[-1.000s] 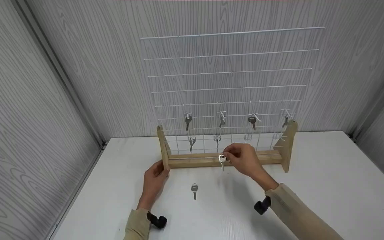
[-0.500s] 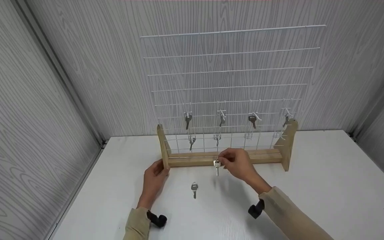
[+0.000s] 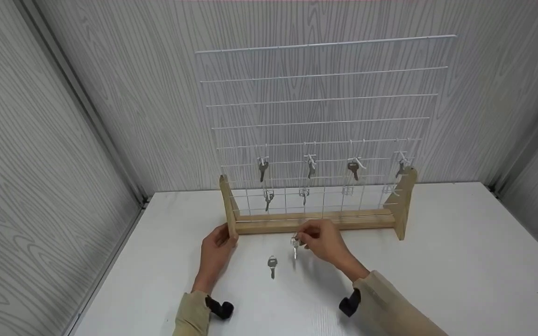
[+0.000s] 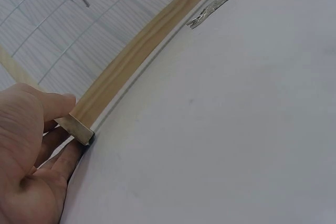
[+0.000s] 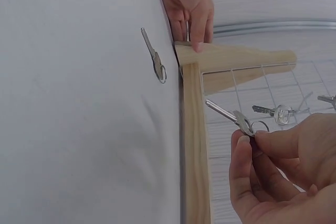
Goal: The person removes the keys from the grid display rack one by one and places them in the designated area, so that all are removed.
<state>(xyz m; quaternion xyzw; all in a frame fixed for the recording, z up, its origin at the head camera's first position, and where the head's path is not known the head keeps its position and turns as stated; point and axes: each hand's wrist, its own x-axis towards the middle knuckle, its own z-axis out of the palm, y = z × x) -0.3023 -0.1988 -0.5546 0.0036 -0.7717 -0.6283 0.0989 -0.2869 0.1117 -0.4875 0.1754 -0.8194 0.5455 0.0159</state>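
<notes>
My left hand (image 3: 216, 252) grips the foot of the wooden rack's left end piece (image 3: 228, 205), thumb on one side and fingers on the other in the left wrist view. Between thumb and fingertips, my right hand (image 3: 326, 240) pinches a silver key (image 5: 236, 119) by its small ring; the key hangs in front of the rack's lower bar (image 3: 269, 227), above the table. A second key (image 3: 272, 267) with a ring lies flat on the white table, between my hands and nearer to me.
A white wire grid (image 3: 325, 99) rises from the wooden stand. Keys hang on hooks in its upper row, such as a dark key (image 3: 354, 169). Two keys hang in the lower row at left; the hooks (image 3: 390, 190) at right hold none. Patterned panels stand behind and beside.
My right hand has moved left, down and towards me with the key, away from the grid and closer to the key on the table. My left hand stays on the rack.
</notes>
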